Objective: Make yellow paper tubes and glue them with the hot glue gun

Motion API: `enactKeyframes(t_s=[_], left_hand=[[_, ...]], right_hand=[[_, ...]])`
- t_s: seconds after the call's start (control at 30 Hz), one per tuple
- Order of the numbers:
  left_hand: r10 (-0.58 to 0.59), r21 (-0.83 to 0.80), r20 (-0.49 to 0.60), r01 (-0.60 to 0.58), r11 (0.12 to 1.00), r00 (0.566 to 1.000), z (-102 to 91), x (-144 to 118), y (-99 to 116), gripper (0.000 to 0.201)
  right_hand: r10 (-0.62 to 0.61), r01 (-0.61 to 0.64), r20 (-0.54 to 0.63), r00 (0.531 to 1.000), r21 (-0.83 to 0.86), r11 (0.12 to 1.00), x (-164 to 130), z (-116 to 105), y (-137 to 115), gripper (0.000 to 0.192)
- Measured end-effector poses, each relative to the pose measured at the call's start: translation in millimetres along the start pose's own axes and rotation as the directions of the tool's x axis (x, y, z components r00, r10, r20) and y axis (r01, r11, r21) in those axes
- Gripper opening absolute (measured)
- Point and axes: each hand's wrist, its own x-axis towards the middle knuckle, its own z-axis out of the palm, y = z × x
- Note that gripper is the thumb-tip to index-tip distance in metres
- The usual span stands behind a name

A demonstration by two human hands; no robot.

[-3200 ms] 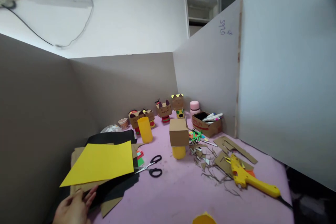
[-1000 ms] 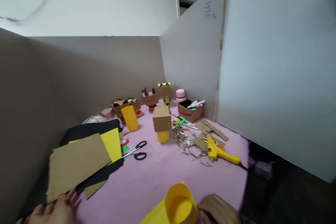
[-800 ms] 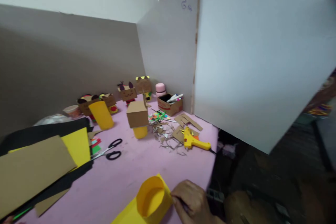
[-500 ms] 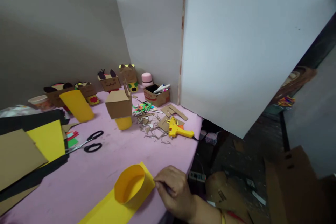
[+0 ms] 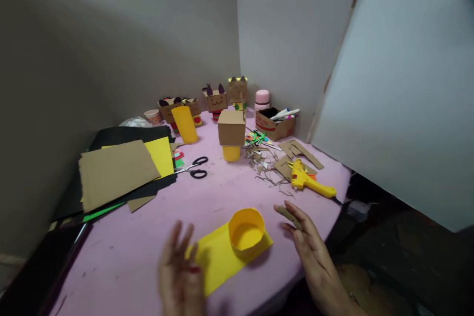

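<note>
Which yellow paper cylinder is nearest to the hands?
The short ring on the yellow sheet, between both hands; the tall tube and the one under the box stand farther back.

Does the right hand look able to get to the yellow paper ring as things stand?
Probably yes. The right hand is open just beside the yellow paper ring, apart from it, with only bare pink table between them and nothing in the way.
</note>
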Motion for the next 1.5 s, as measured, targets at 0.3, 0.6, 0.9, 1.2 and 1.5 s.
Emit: enactKeyframes(t_s=[0.3,0.6,0.9,1.2,1.5], left_hand=[[-0.061,-0.113,0.171,0.081,0.99,0.983,69.5,-46,34,0.071],[-0.128,-0.295,0.235,0.197,0.935,0.963,85.6,-45,18,0.071],[-0.117,-0.128,0.203,0.145,0.981,0.972,73.1,-40,31,0.078],[0.424,0.457,0.433,-0.599,0.658,0.795,42.4,7,66,0.011],[0.532,0.462,0.578,-0.786,0.411,0.618,41.8,23,67,0.019]], right_hand=[[0.039,-0.106,0.245,0.969,0.264,0.959,9,36,13,0.057],[0.1,-0.157,0.237,0.966,0.232,0.96,13,44,22,0.064],[0.193,-0.253,0.236,0.953,0.261,0.932,15,42,15,0.069],[0.181,-0.274,0.279,0.943,0.342,0.899,21,27,22,0.055],[0.178,-0.269,0.271,0.946,0.349,0.897,23,30,26,0.05]])
